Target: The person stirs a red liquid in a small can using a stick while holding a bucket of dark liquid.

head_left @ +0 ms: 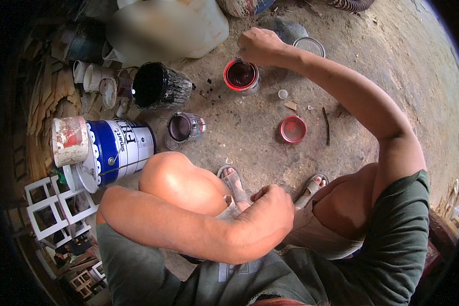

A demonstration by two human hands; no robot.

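My right hand (261, 46) reaches far forward, its fingers curled down over the edge of a red-rimmed can (232, 68). Dark red paint (241, 75) fills part of that can. Whatever those fingers hold, if anything, is hidden beneath the hand. Close to my body, my left hand (271, 210) is curled closed between my knees, and its palm side cannot be seen. A round metal lid (309, 46) lies beside my right wrist. Nearer to me on the ground is a shallow red-coated lid or dish (293, 129).
To the left stand a black-filled bucket (160, 85), a small paint-smeared can (181, 126) and a blue-and-white bucket (121, 148). A large pale plastic container (209, 28) sits at the back. A small white cup (282, 94) and a dark stick (326, 126) lie on the dirt floor. White frames (56, 211) stand lower left.
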